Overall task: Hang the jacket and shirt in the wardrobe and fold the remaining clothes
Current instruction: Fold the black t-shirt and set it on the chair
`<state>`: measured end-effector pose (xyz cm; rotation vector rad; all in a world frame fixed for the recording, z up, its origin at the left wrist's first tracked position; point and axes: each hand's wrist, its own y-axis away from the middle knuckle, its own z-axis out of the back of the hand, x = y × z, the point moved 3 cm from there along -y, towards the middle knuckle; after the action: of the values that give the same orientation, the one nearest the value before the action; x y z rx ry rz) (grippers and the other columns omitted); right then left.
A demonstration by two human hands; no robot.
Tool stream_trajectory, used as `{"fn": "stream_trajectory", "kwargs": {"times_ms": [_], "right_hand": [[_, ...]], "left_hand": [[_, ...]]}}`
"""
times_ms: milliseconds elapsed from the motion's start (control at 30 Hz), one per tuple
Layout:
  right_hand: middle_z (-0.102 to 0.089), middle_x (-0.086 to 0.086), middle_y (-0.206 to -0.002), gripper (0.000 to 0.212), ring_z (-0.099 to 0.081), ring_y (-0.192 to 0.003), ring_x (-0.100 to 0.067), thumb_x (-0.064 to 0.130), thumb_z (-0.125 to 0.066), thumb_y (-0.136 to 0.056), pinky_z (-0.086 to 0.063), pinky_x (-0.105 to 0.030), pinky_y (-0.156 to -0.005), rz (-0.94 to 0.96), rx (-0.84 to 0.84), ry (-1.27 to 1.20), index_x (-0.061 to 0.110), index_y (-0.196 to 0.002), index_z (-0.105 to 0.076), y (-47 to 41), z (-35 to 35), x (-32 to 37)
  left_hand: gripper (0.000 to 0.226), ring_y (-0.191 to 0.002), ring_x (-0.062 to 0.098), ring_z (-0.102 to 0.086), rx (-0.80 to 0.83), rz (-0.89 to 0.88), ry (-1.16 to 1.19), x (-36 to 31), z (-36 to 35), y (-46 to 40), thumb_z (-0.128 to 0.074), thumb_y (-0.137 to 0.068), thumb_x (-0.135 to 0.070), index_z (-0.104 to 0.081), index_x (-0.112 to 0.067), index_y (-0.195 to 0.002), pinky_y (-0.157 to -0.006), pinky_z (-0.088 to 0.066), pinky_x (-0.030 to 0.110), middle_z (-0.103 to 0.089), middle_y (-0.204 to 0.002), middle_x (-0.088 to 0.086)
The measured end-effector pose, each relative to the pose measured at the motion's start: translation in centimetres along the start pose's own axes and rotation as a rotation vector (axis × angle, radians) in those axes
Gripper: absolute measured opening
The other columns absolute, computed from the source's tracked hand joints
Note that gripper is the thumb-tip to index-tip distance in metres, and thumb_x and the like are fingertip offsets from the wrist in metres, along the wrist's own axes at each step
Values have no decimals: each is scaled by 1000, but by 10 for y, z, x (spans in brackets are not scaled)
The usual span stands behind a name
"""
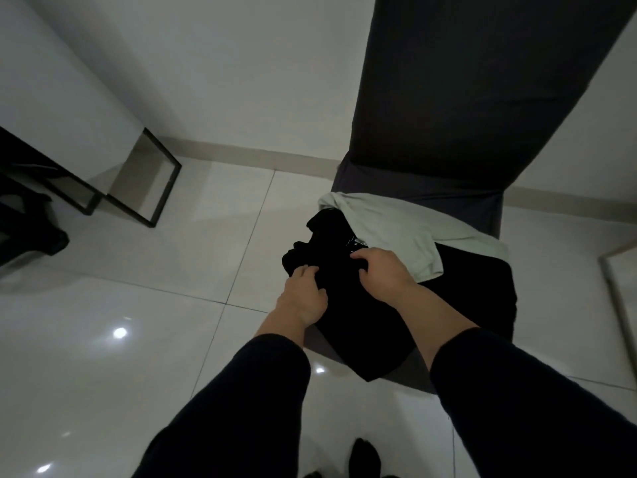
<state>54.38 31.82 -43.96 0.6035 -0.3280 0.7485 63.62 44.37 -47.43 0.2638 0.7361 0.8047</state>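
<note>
A pile of black fabric garments (396, 326) lies heaped on the seat of a tall-backed chair in a dark grey cloth cover (482, 98), which stands at about one o'clock in the view, its back rising against the white wall. A pale, grey-green soft shirt (406, 229) is draped over the far side of the pile, toward the chair back, with one edge hanging at the three o'clock side of the heap.

The left hand (305, 291) grips the black fabric at the nine o'clock edge of the pile, its fingers curled into a bunched fold. The right hand (382, 270) presses down just beside it at the pile's centre, fingers bent and clamped into the same dark cloth, close to the shirt's near hem. Both forearms wear dark sleeves pushed back from the wrists.

A black metal frame of a worktop (151, 191) stands at ten o'clock on the glossy white tiled floor (103, 339).
</note>
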Motion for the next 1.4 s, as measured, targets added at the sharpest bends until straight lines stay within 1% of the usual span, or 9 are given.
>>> {"fn": "stream_trajectory", "kwargs": {"times_ms": [133, 300, 400, 467, 667, 800, 967, 1133, 1400], "right_hand": [[-45, -9, -140, 46, -43, -127, -25, 17, -58, -92, -37, -32, -105, 34, -9, 63, 14, -137, -50, -33, -32, -6], [-52, -3, -118, 14, -45, -112, -23, 25, -61, -91, -45, -34, -86, 7, -123, 196, 16, -99, -68, -43, -38, -8], [-60, -3, -106, 8, -55, -99, -21, 20, -62, -90, -41, -27, -75, 12, -130, 87, 15, -86, -67, -39, -27, -3], [-63, -2, -90, 9, -58, -85, -20, 16, -61, -90, -39, -25, -69, -15, -127, -13, 14, -80, -62, -30, -15, 2], [-48, -1, -75, 10, -46, -67, -16, 8, -39, -96, -35, -28, -55, -167, -160, -382, 13, -88, -43, 6, 37, 26], [-51, 0, -77, 9, -46, -63, -14, 11, -44, -91, -34, -28, -54, -202, -122, -522, 19, -88, -48, 31, 92, 50], [-63, -3, -102, 26, -59, -89, -19, 17, -64, -84, -45, -27, -76, -155, 112, -443, 21, -109, -56, 77, 161, 65], [-69, -13, -105, 22, -64, -92, -26, 19, -55, -95, -48, -33, -80, -80, -76, -383, 7, -107, -70, 121, 221, 78], [-68, -7, -89, 12, -64, -82, -21, 22, -58, -93, -50, -30, -78, 17, -341, -624, 17, -93, -69, 194, 331, 118]], "left_hand": [[62, -138, 29, -23, -145, 51, 35, 18, -15, -23, -51, -94, -25, -23, -12, -148, -110, -28, 40, -19, -155, 7], [56, -123, 33, -46, -221, 195, 184, 33, -15, -29, -56, -92, -25, -33, -10, -141, -100, -41, 44, -45, -135, 14], [14, -105, 27, -56, -306, 187, 170, 31, -2, -22, -53, -92, -14, -58, -12, -105, -81, -42, 32, -57, -112, 9], [10, -95, 24, -59, -319, 175, 239, 20, 9, -15, -53, -89, -9, -59, -15, -86, -74, -39, 27, -62, -103, 7], [11, -85, 17, -45, -375, 107, 445, -45, 55, 22, -38, -95, -2, -47, -7, -96, -58, -27, 20, -47, -95, 7], [16, -92, 21, -48, -334, 79, 546, -93, 97, 48, -35, -100, -8, -47, -3, -109, -71, -32, 22, -50, -99, 8], [19, -96, 20, -51, -289, -52, 507, -149, 150, 80, -41, -99, -14, -53, -5, -111, -77, -34, 23, -58, -109, 10], [16, -97, 22, -56, -274, -214, 574, -190, 181, 122, -47, -94, -13, -53, -11, -109, -83, -44, 30, -60, -106, 6], [112, -118, 17, -56, 54, -324, 427, -200, 151, 114, -88, -36, -58, -44, -25, -133, -99, -49, 42, -58, -126, -4]]}}
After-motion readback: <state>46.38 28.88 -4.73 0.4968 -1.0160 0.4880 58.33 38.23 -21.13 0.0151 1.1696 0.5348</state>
